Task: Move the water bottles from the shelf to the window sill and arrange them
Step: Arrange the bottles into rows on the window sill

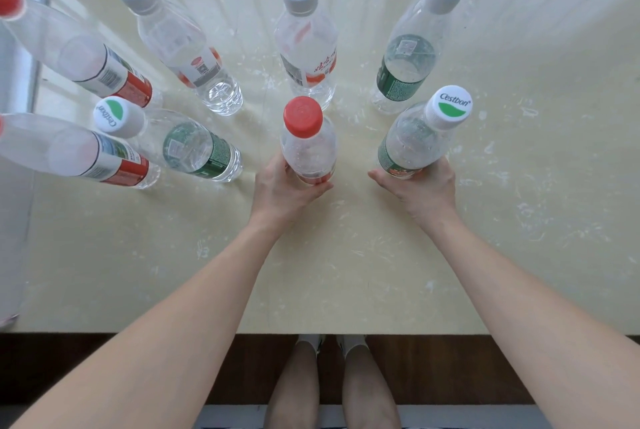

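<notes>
Overhead view of a pale cream, scuffed stone window sill (346, 272) on which eight clear plastic water bottles are stood upright in two rows. The left hand (284, 191) is wrapped around the lower body of a clear bottle with a red screw cap (304, 137); the thumb is laid along the near side and the fingers are curled behind the bottle, so that it is gripped near its base, which appears to be on the sill surface. The right hand (420, 187) is closed in the same manner around the base of a clear bottle with a green label and a white cap printed "Cestbon" (420, 137), with the thumb extended to the left along the bottom edge of the label. The two held bottles are set apart, side by side, in the near row. Directly behind them are seen a white-capped bottle with a red-and-white label (306, 44) and a second green-labelled "Cestbon" bottle (412, 47). To the left are placed another white-capped bottle (180, 40), a third green-labelled bottle (173, 141), and two larger red-labelled bottles (86, 57) near the left edge. Below the sill's front edge, a dark floor (104, 369) and the person's legs (332, 390) are visible.
</notes>
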Motion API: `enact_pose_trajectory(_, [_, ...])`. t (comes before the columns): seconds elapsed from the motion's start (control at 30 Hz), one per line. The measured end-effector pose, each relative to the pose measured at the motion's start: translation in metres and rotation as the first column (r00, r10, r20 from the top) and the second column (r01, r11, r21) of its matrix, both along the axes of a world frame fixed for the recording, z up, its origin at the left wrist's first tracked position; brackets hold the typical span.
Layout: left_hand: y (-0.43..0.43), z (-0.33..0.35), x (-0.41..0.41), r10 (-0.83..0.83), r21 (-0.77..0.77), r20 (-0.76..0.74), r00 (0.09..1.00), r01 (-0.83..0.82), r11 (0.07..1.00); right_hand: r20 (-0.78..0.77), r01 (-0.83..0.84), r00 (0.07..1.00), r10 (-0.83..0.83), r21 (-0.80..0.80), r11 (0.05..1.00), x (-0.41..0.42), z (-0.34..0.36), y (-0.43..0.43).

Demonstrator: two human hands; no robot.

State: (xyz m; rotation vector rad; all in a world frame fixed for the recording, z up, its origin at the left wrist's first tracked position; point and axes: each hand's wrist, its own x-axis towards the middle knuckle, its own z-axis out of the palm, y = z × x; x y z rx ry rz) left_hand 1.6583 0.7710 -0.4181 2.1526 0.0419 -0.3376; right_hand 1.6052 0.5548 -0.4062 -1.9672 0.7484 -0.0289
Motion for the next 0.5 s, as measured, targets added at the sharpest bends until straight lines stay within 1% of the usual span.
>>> enact_pose_trajectory(0.13, [-0.002,0.001,-0.001,-0.004,0.006,0.018,1.0,0.004,1.0,0.002,-0.014,1.0,0.014,-0.007,1.0,-0.001,-0.008,-0.001])
enact_pose_trajectory(0.23, [-0.002,0.001,-0.005,-0.034,0.014,0.06,0.998,0.033,0.999,-0.018,-0.07,0.997,0.069,-0.039,0.997,-0.006,-0.012,-0.003])
enact_pose_trajectory(0.33, [0.005,0.004,-0.015,-0.037,0.061,0.074,0.997,0.033,0.998,-0.03,-0.091,0.996,0.089,-0.079,0.993,-0.021,-0.011,-0.009])
enact_pose_trajectory(0.43, [0.025,0.015,-0.039,-0.026,0.15,0.005,1.0,0.025,0.988,-0.141,-0.028,0.99,0.011,-0.119,0.992,-0.055,0.002,-0.007])
enact_pose_trajectory(0.5, [0.047,0.03,-0.063,-0.017,0.216,-0.052,0.999,0.028,0.976,-0.218,-0.028,0.976,-0.007,-0.157,0.987,-0.083,0.012,0.002])
